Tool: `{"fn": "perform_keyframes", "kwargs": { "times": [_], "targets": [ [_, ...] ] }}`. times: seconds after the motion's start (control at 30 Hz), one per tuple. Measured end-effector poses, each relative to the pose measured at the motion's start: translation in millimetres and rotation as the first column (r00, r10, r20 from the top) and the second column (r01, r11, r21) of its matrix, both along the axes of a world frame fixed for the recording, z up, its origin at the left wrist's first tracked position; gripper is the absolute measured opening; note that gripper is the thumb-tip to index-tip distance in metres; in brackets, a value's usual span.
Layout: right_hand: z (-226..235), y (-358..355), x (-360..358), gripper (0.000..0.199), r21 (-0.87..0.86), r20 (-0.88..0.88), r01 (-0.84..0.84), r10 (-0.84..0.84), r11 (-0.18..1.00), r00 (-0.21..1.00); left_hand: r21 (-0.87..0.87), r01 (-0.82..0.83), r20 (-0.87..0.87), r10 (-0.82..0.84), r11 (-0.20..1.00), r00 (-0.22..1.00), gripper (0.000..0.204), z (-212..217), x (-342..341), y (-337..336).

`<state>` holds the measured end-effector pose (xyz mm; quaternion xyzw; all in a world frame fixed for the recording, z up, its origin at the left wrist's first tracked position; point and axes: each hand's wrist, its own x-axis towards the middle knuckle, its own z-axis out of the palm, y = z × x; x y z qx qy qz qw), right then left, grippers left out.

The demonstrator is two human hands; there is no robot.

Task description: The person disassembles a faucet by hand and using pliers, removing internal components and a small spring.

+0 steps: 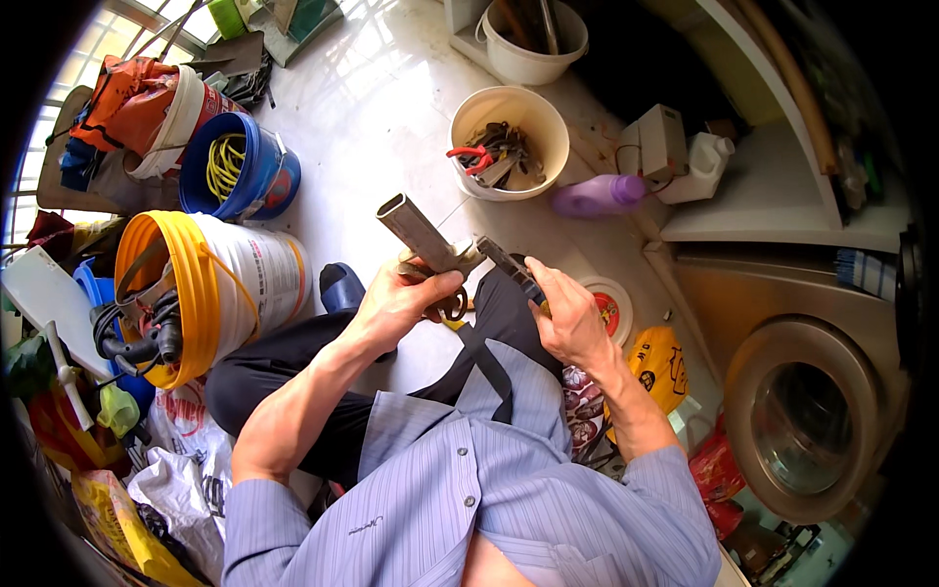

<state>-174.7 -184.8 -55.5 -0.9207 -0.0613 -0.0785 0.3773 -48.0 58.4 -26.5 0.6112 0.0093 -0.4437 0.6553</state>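
Above my lap, my left hand (396,298) is closed round a grey metal tool with a hollow rectangular tube (416,227) pointing up and away. A dark curved or ring-shaped part (448,306) of it shows below my thumb. My right hand (569,313) grips a dark, narrow bar-shaped tool (509,264) by its near end. The bar's far end meets, or nearly meets, the joint at the tube's base; I cannot tell if they touch. What kind of tools these are does not show clearly. My fingers partly hide both.
Ahead stands a cream bucket (462,122) of hand tools, including red-handled pliers (476,157). A purple bottle (599,196) is beside it. On the left are a yellow-rimmed bucket (259,279) and a blue bucket (284,181). A front-loading washing machine (729,416) stands at the right.
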Motion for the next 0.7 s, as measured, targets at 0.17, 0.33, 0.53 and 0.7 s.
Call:
{"fn": "perform_keyframes", "kwargs": {
  "times": [0.17,0.33,0.53,0.7],
  "targets": [
    [-3.7,2.0,-6.3,0.057,0.23,-0.134,0.081,-0.051,0.97,0.99,0.015,-0.007,0.008,0.007,1.0,1.0,0.03,-0.4,1.1,0.4],
    [-2.5,-0.8,-6.6,0.055,0.342,-0.258,0.106,-0.015,0.934,0.966,-0.003,-0.076,-0.015,0.076,0.997,0.997,0.03,-2.1,2.5,2.5],
    [-3.0,1.2,-6.3,0.057,0.179,-0.125,0.068,-0.046,0.981,0.991,0.009,-0.056,0.013,0.056,0.998,0.998,0.032,-1.2,0.9,-0.3],
    [-0.9,2.2,-6.7,0.059,0.09,-0.066,0.034,-0.028,0.995,0.997,0.045,0.005,0.007,-0.006,0.999,1.0,0.031,7.6,0.4,-2.3]
  ]
}}
